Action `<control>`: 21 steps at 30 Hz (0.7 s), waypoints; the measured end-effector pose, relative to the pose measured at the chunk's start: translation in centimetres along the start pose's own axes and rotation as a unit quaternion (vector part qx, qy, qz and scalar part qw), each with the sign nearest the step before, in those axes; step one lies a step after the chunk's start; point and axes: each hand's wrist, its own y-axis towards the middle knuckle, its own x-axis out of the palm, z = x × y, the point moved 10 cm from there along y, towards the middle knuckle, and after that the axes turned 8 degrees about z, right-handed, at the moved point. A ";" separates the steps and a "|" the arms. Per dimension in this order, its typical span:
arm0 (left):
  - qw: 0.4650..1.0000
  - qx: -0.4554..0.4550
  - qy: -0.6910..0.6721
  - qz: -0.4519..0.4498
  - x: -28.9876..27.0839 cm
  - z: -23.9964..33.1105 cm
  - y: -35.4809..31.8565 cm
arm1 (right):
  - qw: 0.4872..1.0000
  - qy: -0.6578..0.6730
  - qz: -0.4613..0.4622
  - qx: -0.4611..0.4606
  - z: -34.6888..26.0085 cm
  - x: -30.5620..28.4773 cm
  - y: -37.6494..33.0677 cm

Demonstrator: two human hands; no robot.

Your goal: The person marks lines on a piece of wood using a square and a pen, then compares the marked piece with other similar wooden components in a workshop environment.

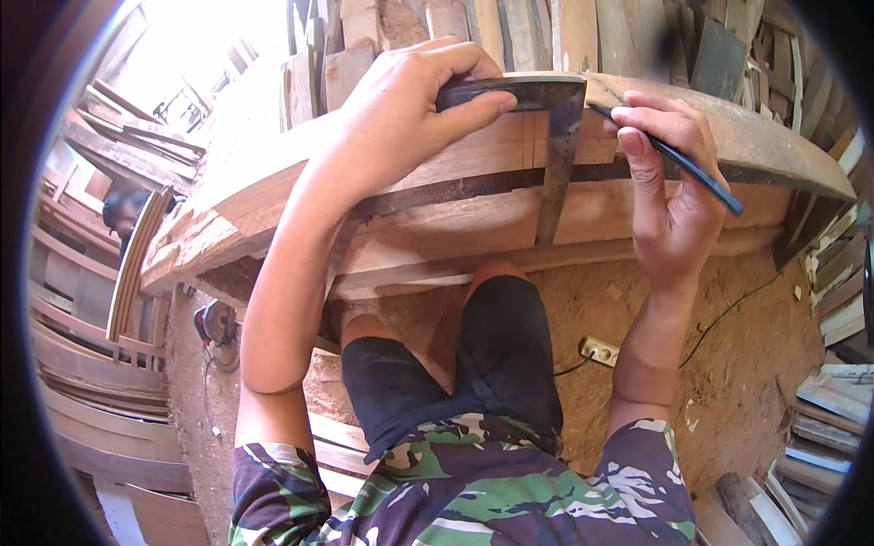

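A long wooden workpiece with a pale top edge and a dark groove along its side stretches across in front of me. My left hand is closed round the dark stock of a try square, pressing it to the top edge. The square's metal blade hangs down over the workpiece's near side. In my right hand is a dark blue pencil, pinched between thumb and fingers. Its tip points at the top edge, just right of the square's corner.
A power strip with a black cord lies on the dirt floor. A power tool sits at the left under the workpiece. Stacked boards line the left; more planks lie at the right and stand behind. Another person is at the far left.
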 end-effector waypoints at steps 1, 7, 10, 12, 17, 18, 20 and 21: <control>1.000 0.000 0.011 0.000 -0.2 0.2 0.1 | 1.000 0.001 0.003 -0.003 0.1 -0.1 0.0; 0.993 0.097 0.027 0.059 -1.8 2.3 -0.5 | 0.994 0.058 0.065 0.061 -0.3 -1.4 -1.8; 0.994 0.077 0.021 0.072 -3.6 4.3 -3.4 | 0.996 0.059 0.060 0.039 -2.5 -1.4 -3.9; 0.998 0.012 0.031 0.061 -5.5 4.8 -6.6 | 0.997 0.075 0.025 0.023 -5.0 0.0 -5.7; 0.980 -0.166 -0.026 0.106 -6.3 1.9 -15.7 | 0.982 0.128 -0.141 -0.018 -12.8 6.5 -8.7; 0.969 -0.213 -0.049 0.116 -6.0 0.9 -17.5 | 0.974 0.140 -0.175 -0.020 -14.1 8.1 -9.3; 0.938 -0.331 -0.072 0.080 -5.3 -1.4 -21.5 | 0.955 0.182 -0.231 0.035 -15.3 11.2 -11.5; 0.903 -0.385 -0.159 0.106 -4.2 -3.1 -23.9 | 0.947 0.198 -0.249 0.050 -15.5 12.4 -12.3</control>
